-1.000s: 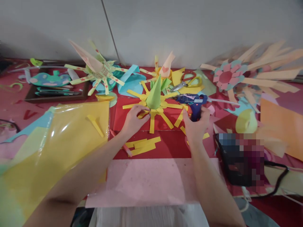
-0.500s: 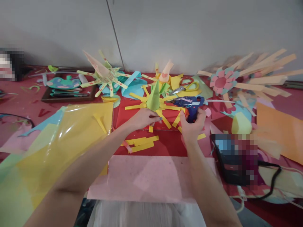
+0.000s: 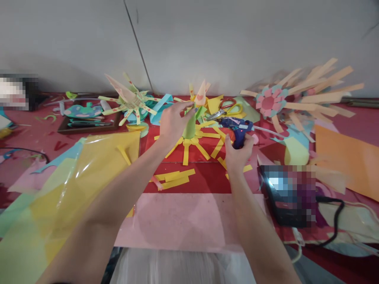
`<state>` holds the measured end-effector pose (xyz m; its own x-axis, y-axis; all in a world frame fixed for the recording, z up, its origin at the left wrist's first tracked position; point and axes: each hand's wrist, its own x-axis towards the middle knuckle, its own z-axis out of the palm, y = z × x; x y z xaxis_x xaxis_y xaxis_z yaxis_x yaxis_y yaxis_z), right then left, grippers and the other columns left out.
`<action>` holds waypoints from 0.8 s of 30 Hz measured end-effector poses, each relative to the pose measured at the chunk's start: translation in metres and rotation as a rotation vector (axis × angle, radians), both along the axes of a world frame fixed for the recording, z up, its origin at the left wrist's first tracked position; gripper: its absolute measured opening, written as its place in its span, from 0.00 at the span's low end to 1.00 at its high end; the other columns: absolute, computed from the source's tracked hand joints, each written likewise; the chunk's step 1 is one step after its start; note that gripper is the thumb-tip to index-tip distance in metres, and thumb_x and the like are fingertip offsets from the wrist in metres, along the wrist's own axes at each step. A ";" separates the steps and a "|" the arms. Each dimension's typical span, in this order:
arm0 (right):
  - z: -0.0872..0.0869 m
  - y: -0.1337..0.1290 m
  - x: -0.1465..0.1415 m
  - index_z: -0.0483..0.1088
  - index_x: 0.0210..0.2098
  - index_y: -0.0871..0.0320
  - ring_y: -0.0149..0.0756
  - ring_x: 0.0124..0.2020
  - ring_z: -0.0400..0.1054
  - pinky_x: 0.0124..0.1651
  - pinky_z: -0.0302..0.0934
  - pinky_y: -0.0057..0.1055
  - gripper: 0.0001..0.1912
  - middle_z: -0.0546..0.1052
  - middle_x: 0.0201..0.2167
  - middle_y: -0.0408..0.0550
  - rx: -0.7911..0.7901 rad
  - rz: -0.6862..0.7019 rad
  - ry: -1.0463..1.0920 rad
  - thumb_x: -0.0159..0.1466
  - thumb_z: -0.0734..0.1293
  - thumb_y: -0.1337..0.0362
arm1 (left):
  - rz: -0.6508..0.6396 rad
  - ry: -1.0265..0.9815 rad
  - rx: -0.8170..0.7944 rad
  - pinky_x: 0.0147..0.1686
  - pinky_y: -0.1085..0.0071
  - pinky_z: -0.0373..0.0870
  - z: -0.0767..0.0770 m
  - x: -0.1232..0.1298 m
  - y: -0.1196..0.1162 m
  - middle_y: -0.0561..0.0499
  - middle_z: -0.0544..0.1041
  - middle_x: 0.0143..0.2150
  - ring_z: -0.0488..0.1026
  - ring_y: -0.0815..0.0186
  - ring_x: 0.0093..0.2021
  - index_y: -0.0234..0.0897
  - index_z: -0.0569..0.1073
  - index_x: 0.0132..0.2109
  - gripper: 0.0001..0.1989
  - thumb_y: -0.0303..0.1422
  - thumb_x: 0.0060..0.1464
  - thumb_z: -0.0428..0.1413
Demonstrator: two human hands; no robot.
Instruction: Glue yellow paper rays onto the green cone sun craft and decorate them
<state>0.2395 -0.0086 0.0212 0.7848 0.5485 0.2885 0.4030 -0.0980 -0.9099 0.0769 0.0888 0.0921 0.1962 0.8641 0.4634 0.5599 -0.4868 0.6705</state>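
My left hand (image 3: pixel 174 120) is closed at the tip of a light green paper cone (image 3: pixel 188 130), fingers and thumb pinched there. The cone stands upright, with yellow paper strips (image 3: pixel 186 153) spreading from its base like rays over a red sheet. In my right hand (image 3: pixel 239 153) is a blue hot glue gun (image 3: pixel 239 128), its nozzle turned left toward the cone and a clear glue stick out of its back. Loose yellow strips (image 3: pixel 174 179) lie in front of the cone.
Scissors (image 3: pixel 226 111) lie behind the glue gun. Finished paper shapes (image 3: pixel 133 103) and a pink paper flower (image 3: pixel 268 103) with long peach strips stand along the wall. A dark tray (image 3: pixel 89 128) of tools is at left, and a blurred device (image 3: pixel 288 197) with cables at right.
My left hand has moved up from the yellow strips at the cone's front to its tip. My right hand still holds the glue gun, its nozzle a little farther from the cone.
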 end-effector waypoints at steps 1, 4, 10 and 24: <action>-0.001 0.000 0.000 0.60 0.38 0.57 0.31 0.31 0.63 0.38 0.64 0.34 0.21 0.67 0.31 0.43 0.016 0.001 0.006 0.51 0.67 0.52 | 0.007 -0.001 -0.014 0.44 0.73 0.68 0.000 0.003 0.001 0.51 0.80 0.41 0.75 0.67 0.41 0.38 0.77 0.41 0.07 0.32 0.55 0.56; -0.003 0.000 0.001 0.60 0.38 0.57 0.31 0.31 0.62 0.37 0.63 0.32 0.21 0.66 0.31 0.43 0.062 0.013 0.024 0.51 0.68 0.53 | 0.020 0.007 -0.036 0.43 0.73 0.69 0.001 0.005 0.002 0.52 0.80 0.36 0.76 0.67 0.39 0.37 0.77 0.37 0.05 0.30 0.54 0.57; -0.001 0.000 0.002 0.59 0.38 0.56 0.30 0.30 0.62 0.36 0.63 0.32 0.21 0.66 0.31 0.43 0.088 0.012 0.054 0.51 0.68 0.54 | 0.049 -0.090 0.081 0.39 0.73 0.70 0.012 -0.006 0.006 0.55 0.80 0.33 0.75 0.67 0.35 0.42 0.77 0.34 0.03 0.32 0.52 0.58; -0.005 0.001 0.004 0.59 0.40 0.56 0.34 0.34 0.65 0.39 0.65 0.36 0.21 0.68 0.34 0.47 0.094 -0.028 -0.017 0.53 0.67 0.52 | -0.018 -0.076 0.167 0.36 0.71 0.70 0.037 -0.009 0.000 0.56 0.78 0.29 0.74 0.67 0.32 0.44 0.76 0.32 0.03 0.31 0.52 0.58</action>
